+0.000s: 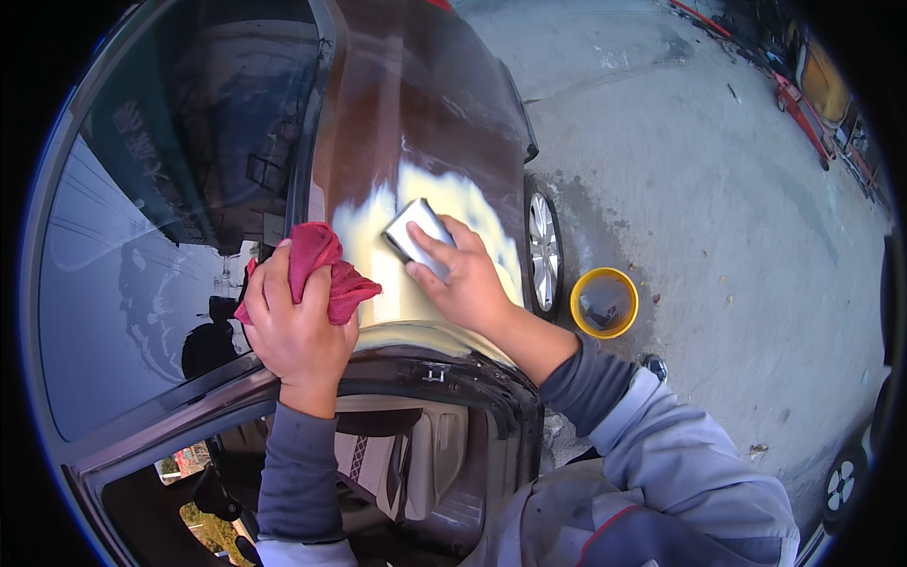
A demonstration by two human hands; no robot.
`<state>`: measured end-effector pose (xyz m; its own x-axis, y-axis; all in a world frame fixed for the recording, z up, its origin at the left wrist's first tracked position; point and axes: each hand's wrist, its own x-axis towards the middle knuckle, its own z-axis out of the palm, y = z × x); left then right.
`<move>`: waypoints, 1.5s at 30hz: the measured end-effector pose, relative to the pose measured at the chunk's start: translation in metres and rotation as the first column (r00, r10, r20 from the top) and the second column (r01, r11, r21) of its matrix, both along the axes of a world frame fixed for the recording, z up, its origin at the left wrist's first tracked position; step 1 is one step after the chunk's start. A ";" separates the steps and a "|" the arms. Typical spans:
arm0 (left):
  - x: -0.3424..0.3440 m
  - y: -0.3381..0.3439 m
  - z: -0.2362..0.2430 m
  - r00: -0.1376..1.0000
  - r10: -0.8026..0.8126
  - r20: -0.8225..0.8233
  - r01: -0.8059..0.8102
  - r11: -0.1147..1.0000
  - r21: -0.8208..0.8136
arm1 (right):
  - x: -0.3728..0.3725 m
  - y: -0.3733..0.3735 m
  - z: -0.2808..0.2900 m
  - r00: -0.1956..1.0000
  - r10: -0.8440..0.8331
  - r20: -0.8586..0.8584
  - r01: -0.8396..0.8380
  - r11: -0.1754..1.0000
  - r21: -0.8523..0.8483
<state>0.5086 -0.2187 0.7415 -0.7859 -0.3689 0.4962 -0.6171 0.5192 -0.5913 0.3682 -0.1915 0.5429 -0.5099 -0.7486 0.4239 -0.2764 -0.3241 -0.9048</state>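
Observation:
My right hand (465, 276) grips a sanding block (422, 227) with a pale grey top and dark edges. It lies against a cream filler patch (472, 203), smeared with whitish film, on the brown car body panel (378, 113). Bunched in my left hand (304, 354) is a damp-looking red cloth (316, 257), its fingers closed around the folds. That hand is beside the rear window, left of the patch. Whether its palm touches the car cannot be told. The block's underside is hidden.
Below my hands, the door opening (435, 378) shows beige seats (435, 458). A dark glass pane (179, 180) spans the left. Right of the car wheel (542, 248), a yellow bucket (575, 304) stands on concrete (718, 246). A red floor jack (803, 121) sits far right.

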 end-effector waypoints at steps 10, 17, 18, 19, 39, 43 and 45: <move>-0.002 0.000 -0.001 0.999 0.018 0.030 -0.018 1.000 -0.010 | 0.037 0.061 -0.003 0.998 -0.047 0.050 0.055 0.986 -0.156; -0.002 -0.002 -0.003 0.999 0.007 0.047 -0.006 0.999 -0.037 | -0.035 -0.055 -0.046 0.970 -0.058 0.237 0.047 0.998 0.049; -0.001 -0.001 -0.003 0.999 -0.006 0.042 0.007 0.999 -0.036 | -0.056 -0.086 -0.046 0.966 -0.117 0.232 0.094 0.990 0.108; -0.001 -0.001 -0.003 0.999 -0.007 0.045 0.008 0.999 -0.033 | -0.072 -0.108 -0.047 0.948 -0.113 0.296 0.053 0.978 0.204; -0.005 0.001 -0.002 0.998 0.003 0.066 -0.001 0.999 -0.038 | -0.027 -0.034 -0.038 0.976 -0.198 0.088 0.179 0.964 0.195; -0.006 0.001 -0.001 0.998 -0.021 0.055 0.023 0.999 -0.024 | 0.042 0.045 -0.019 0.997 -0.030 0.072 0.032 0.999 -0.026; -0.006 0.000 -0.002 0.998 -0.028 0.053 0.029 0.999 -0.016 | 0.023 0.013 -0.014 0.995 -0.090 0.048 0.091 0.995 -0.036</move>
